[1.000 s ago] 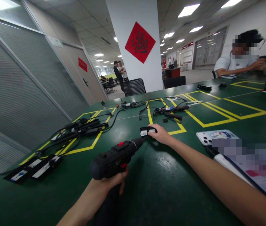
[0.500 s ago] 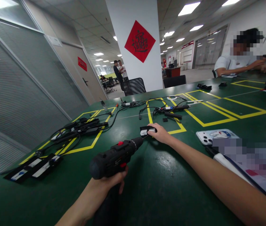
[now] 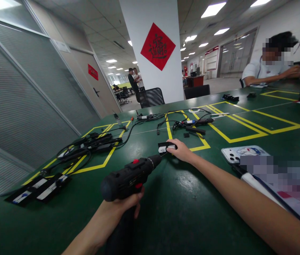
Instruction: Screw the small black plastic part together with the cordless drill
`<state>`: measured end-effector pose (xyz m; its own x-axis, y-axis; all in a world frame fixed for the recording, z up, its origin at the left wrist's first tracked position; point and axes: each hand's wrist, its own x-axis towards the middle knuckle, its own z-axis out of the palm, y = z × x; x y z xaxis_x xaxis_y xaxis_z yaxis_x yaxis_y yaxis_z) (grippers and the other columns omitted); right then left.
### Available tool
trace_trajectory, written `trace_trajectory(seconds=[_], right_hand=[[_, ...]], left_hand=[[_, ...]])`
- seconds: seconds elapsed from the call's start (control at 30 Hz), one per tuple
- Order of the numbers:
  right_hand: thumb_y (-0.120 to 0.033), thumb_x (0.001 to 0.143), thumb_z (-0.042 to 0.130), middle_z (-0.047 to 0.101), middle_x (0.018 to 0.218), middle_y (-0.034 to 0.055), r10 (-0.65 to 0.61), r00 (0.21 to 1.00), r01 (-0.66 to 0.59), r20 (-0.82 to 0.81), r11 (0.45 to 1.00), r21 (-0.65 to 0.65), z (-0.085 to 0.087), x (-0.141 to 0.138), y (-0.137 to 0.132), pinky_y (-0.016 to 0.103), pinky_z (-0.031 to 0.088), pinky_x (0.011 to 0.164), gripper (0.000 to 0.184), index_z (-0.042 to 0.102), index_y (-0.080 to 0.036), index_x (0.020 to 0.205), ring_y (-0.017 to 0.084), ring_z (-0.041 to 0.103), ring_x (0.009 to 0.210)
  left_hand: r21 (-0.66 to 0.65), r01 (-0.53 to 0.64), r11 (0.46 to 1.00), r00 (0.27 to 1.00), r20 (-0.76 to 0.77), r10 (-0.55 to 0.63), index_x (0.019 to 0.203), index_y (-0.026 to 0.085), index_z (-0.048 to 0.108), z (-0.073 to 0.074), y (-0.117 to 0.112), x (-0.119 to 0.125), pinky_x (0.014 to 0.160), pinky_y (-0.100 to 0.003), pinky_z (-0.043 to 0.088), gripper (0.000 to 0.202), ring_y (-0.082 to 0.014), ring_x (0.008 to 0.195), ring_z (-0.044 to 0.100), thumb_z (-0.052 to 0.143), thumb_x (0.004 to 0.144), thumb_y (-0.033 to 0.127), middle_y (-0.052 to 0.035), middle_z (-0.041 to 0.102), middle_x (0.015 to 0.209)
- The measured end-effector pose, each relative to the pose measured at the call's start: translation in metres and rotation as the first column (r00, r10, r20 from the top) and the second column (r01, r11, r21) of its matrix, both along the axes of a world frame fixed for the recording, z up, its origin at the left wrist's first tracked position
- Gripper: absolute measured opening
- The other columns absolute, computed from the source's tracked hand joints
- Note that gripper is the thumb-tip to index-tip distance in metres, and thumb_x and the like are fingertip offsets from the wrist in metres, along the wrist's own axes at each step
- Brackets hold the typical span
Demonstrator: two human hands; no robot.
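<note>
clock dial centred on the blk-and-wht piece point(image 3: 163, 148), approx mid-view, over/on the green desk point(image 3: 179, 219); can't tell if it touches the top. right grip point(image 3: 180, 150) is clenched on that pc's 3 o'c end, forearm running off twd 4 o'c. left grip point(image 3: 125, 205), btwn 7 & 8 o'c, is wrapped round the handle of a blk cordless drill point(image 3: 128, 179) w/ red switches. drill's at 8 o'c, nose pointing twd 2 o'c; its bit ends right by the pc, can't tell if touching.

9 o'c: heap of blk cables point(image 3: 102, 145) lying across yellow tape point(image 3: 105, 165) outlines. btwn 8 & 9, nr the desk's left side: flat blk strips point(image 3: 50, 191) w/ wht panels. 2 o'c, just past the right grip: small blk block point(image 3: 186, 135), blk bar point(image 3: 197, 131), then a pen-like tool point(image 3: 200, 122) w/ cord. btwn 1 & 2, a bit further: wht ring point(image 3: 192, 110). btwn 3 & 4, well apart from the pc: phone point(image 3: 272, 173), partly pixelated.

far off at 2 o'c: seated person point(image 3: 268, 72), wht top, forearms fwd. 12 o'c: red diamond poster point(image 3: 157, 46) on a pale column; mesh chair point(image 3: 151, 98) below, twd 11.
</note>
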<state>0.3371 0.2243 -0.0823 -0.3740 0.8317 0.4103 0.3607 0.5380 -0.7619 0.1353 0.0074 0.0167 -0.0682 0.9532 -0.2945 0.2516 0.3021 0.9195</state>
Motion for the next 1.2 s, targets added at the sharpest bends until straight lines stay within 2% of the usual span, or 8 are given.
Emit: trace_trajectory(seconds=[0.13, 0.27, 0.47, 0.63, 0.73, 0.83, 0.9, 1.2], right_hand=[[-0.028, 0.078, 0.059, 0.057, 0.103, 0.0041, 0.004, 1.000, -0.004, 0.002, 1.000, -0.002, 0.0010, 0.0002, -0.0012, 0.029, 0.041, 0.086, 0.035, 0.059, -0.021, 0.112, 0.016, 0.055, 0.091], [-0.027, 0.078, 0.059, 0.057, 0.103, 0.0037, 0.000, 1.000, 0.000, -0.001, 1.000, 0.005, 0.0005, 0.0002, -0.0011, 0.029, 0.040, 0.086, 0.035, 0.059, -0.022, 0.112, 0.016, 0.055, 0.090], [-0.026, 0.077, 0.059, 0.057, 0.103, 0.0036, -0.002, 1.000, 0.002, -0.001, 1.000, -0.005, 0.0018, 0.0005, -0.0020, 0.030, 0.040, 0.086, 0.034, 0.060, -0.022, 0.111, 0.017, 0.055, 0.090], [-0.026, 0.077, 0.059, 0.057, 0.102, 0.0037, -0.006, 1.000, 0.006, 0.001, 1.000, 0.001, 0.0013, -0.0005, -0.0009, 0.029, 0.040, 0.087, 0.034, 0.060, -0.022, 0.111, 0.016, 0.055, 0.090], [-0.026, 0.077, 0.059, 0.057, 0.102, 0.0039, -0.013, 1.000, 0.013, 0.008, 1.000, 0.008, -0.0006, -0.0012, 0.0012, 0.029, 0.040, 0.087, 0.035, 0.060, -0.021, 0.111, 0.017, 0.055, 0.091], [-0.027, 0.077, 0.059, 0.057, 0.103, 0.0041, -0.011, 1.000, 0.011, 0.009, 1.000, 0.008, -0.0016, -0.0014, 0.0020, 0.029, 0.040, 0.087, 0.035, 0.060, -0.021, 0.112, 0.017, 0.055, 0.092], [-0.027, 0.077, 0.059, 0.057, 0.103, 0.0041, -0.011, 1.000, 0.011, 0.008, 1.000, 0.007, -0.0014, -0.0012, 0.0014, 0.029, 0.040, 0.087, 0.035, 0.060, -0.021, 0.112, 0.016, 0.055, 0.092], [-0.029, 0.077, 0.059, 0.057, 0.103, 0.0040, -0.011, 1.000, 0.011, -0.001, 1.000, 0.003, -0.0020, -0.0009, 0.0014, 0.029, 0.040, 0.086, 0.036, 0.060, -0.021, 0.112, 0.017, 0.055, 0.091]], left_hand=[[-0.018, 0.004, 1.000, 1.000, 0.015, -0.004, 0.100, 0.015, 0.057, 0.0010, -0.0004, 0.0000, 0.056, -0.030, 0.042, 0.039, -0.0168, 0.049, 0.056, 0.069, 0.071, 0.038, 0.0019, 0.061, 0.058], [0.015, -0.019, 1.000, 1.000, 0.014, 0.019, 0.100, 0.014, 0.058, 0.0024, -0.0019, 0.0024, 0.055, -0.030, 0.040, 0.041, -0.0165, 0.049, 0.054, 0.070, 0.069, 0.038, 0.0004, 0.062, 0.062], [0.002, 0.003, 1.000, 0.998, -0.063, -0.003, 0.088, 0.015, 0.062, 0.0033, -0.0057, 0.0032, 0.054, -0.029, 0.037, 0.032, -0.0186, 0.050, 0.052, 0.063, 0.073, 0.042, 0.0002, 0.060, 0.051], [0.050, -0.014, 0.999, 0.997, -0.072, 0.018, 0.097, 0.015, 0.062, 0.0045, -0.0071, 0.0055, 0.056, -0.029, 0.039, 0.034, -0.0183, 0.052, 0.053, 0.063, 0.074, 0.040, 0.0016, 0.060, 0.051], [0.048, 0.005, 0.999, 0.999, -0.053, -0.003, 0.097, 0.015, 0.061, 0.0049, -0.0050, 0.0062, 0.057, -0.029, 0.040, 0.034, -0.0156, 0.048, 0.053, 0.063, 0.073, 0.038, 0.0005, 0.064, 0.062], [0.045, -0.018, 0.999, 1.000, 0.003, 0.018, 0.110, 0.018, 0.054, 0.0042, -0.0025, 0.0064, 0.055, -0.030, 0.042, 0.048, -0.0135, 0.045, 0.053, 0.066, 0.068, 0.036, -0.0016, 0.067, 0.081], [0.048, -0.044, 0.998, 0.999, 0.014, 0.043, 0.116, 0.019, 0.051, 0.0030, -0.0014, 0.0062, 0.053, -0.030, 0.043, 0.055, -0.0136, 0.044, 0.053, 0.068, 0.066, 0.037, -0.0019, 0.067, 0.084], [0.001, -0.002, 1.000, 0.999, -0.034, 0.002, 0.093, 0.015, 0.060, 0.0015, -0.0020, 0.0016, 0.053, -0.028, 0.040, 0.036, -0.0174, 0.048, 0.053, 0.065, 0.069, 0.042, 0.0007, 0.061, 0.055]])
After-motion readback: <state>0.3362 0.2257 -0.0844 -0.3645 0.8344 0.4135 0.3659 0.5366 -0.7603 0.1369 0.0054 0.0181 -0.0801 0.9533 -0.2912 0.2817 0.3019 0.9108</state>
